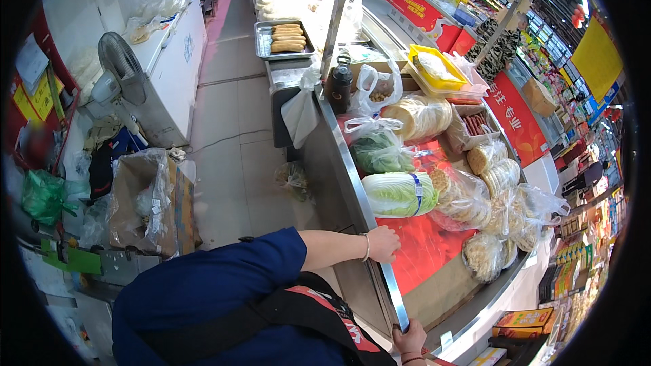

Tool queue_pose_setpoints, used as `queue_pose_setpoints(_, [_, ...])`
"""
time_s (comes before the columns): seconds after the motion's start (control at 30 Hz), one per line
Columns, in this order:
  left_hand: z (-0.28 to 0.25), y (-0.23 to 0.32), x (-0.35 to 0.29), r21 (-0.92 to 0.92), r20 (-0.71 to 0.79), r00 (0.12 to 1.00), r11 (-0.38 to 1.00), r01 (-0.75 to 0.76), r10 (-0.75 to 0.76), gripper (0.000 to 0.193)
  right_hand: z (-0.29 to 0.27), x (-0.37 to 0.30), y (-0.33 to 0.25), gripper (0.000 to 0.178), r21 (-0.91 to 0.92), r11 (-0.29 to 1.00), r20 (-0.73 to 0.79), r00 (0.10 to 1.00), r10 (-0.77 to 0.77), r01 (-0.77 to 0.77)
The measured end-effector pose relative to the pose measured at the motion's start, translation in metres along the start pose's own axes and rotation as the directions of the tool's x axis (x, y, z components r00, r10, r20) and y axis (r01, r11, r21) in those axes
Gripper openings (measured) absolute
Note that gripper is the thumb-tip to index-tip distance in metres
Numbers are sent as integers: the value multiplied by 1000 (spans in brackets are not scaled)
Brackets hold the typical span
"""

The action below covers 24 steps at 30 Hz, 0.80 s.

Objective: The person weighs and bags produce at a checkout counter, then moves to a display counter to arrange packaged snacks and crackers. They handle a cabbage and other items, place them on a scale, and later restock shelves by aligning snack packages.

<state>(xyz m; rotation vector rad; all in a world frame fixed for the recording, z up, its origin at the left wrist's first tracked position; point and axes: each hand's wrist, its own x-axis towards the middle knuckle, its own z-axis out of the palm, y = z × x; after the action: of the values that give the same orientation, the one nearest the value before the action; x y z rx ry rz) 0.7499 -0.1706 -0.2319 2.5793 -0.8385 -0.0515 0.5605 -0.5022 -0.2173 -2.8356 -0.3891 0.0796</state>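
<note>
Resting on metal rim (392,290), left hand (384,244) is half-curling fingers, can't tell if gripping; right hand (409,339) is touching rim's near end, grip unclear too. Cabbage (390,194) is lying on surface (427,251) near left hand.

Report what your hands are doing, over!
Left hand, right hand: both on counter edge. Cabbage near left hand, untouched. Bagged flatbreads right beside cabbage.

left hand (384,244), right hand (409,339) on metal rim (394,296) — cabbage (397,194), bagged flatbreads (466,198) nearby
</note>
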Motion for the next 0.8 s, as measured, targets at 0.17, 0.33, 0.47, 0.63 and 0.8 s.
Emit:
queue_pose_setpoints(0.17, [-3,3,9,26,125,983,991,134,-136,28,-1,2,-1,34,-1,1000,13,1000,20,-20])
queue_pose_setpoints(0.33, [-5,9,13,38,175,965,981,189,-193,28,2,-2,1,35,10,1000,-26,999,26,-26])
queue_pose_setpoints(0.47, [-3,6,10,40,101,974,979,202,-205,27,-32,10,-34,34,-15,996,81,993,85,-84])
queue_pose_setpoints(0.63, [-14,12,1,-3,-36,993,993,114,-114,23,-73,12,-65,49,-31,983,208,961,183,-181])
queue_pose_setpoints(0.8, [-7,3,-8,-92,-295,955,994,-67,37,14,-70,10,-62,43,-22,982,204,960,190,-189])
